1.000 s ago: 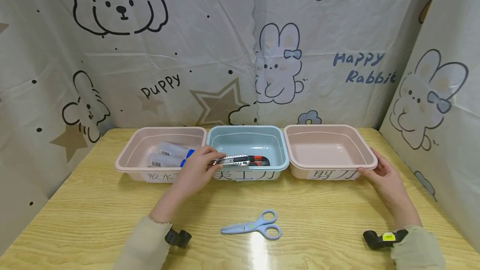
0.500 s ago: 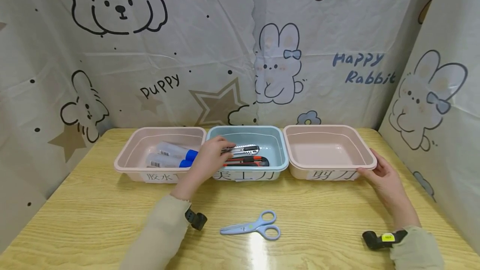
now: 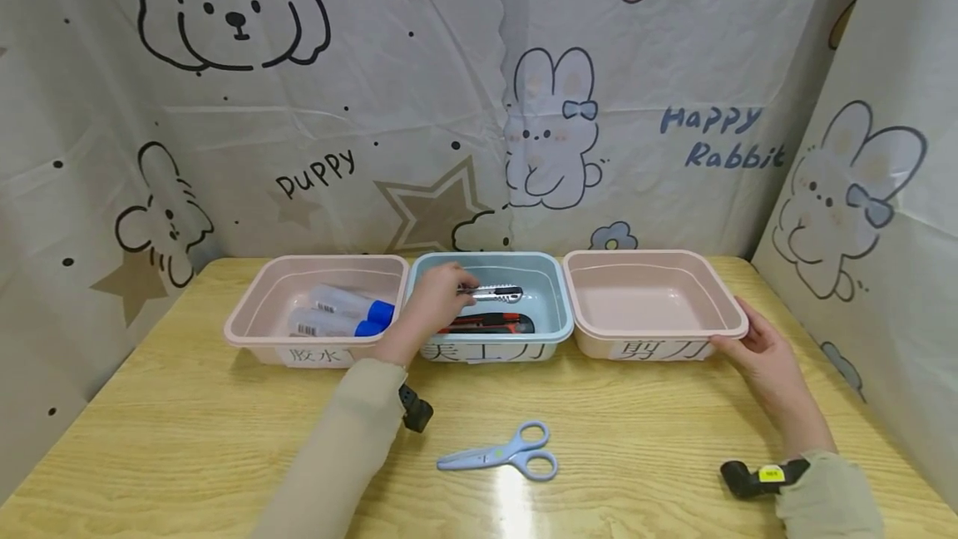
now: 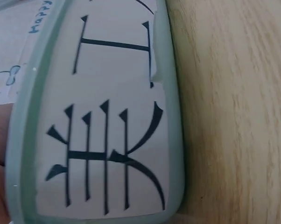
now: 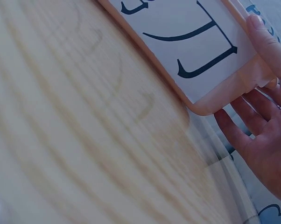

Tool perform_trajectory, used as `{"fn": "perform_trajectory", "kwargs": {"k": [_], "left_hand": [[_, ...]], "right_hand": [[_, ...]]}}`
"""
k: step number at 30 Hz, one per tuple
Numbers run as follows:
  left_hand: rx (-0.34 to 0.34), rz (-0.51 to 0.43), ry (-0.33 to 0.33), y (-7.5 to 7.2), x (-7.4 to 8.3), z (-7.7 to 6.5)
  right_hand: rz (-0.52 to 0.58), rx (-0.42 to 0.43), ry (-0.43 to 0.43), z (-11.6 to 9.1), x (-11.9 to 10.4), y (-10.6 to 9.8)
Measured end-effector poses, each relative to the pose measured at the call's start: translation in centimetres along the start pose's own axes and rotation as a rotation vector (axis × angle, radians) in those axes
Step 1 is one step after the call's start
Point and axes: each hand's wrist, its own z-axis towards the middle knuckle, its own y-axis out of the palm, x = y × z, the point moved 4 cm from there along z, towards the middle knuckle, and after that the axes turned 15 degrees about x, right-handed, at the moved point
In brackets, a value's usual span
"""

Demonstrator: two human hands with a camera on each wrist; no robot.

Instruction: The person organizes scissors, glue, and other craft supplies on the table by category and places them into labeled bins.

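My left hand (image 3: 440, 296) reaches into the middle blue bin (image 3: 516, 256) and pinches one end of a silver utility knife (image 3: 497, 294). A black-and-red utility knife (image 3: 490, 323) lies in the same bin, nearer its front wall. The left wrist view mostly shows the bin's front label (image 4: 117, 60), with a sliver of the hand at the edge. My right hand (image 3: 774, 373) holds the front right corner of the right pink bin (image 3: 644, 256), thumb on the rim, fingers against the side; the right wrist view shows this hand (image 5: 266, 135) too.
Light blue scissors (image 3: 501, 456) lie on the wooden table (image 3: 614, 439) in front of the bins. The left pink bin (image 3: 247, 306) holds two clear bottles (image 3: 329, 323) with blue caps. A printed curtain (image 3: 419, 106) stands behind.
My left hand has moved right and farther into the blue bin, carrying the silver utility knife from above the front rim to behind the black-and-red one. The right hand stays put.
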Motion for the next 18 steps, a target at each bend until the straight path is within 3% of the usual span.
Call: {"fn": "perform_trajectory", "kwargs": {"k": [6,12,18], "left_hand": [[-0.038,0.078,-0.025,1.0,-0.3,0.2],[-0.060,0.203,0.011,1.5,0.1,0.5],[-0.087,0.246,-0.022,1.9,0.1,0.7]], "right_hand": [[0.005,0.002,0.006,-0.1,-0.1,0.1],[0.018,0.001,0.000,0.0,0.1,0.0],[0.008,-0.001,-0.003,-0.1,0.1,0.0]]}}
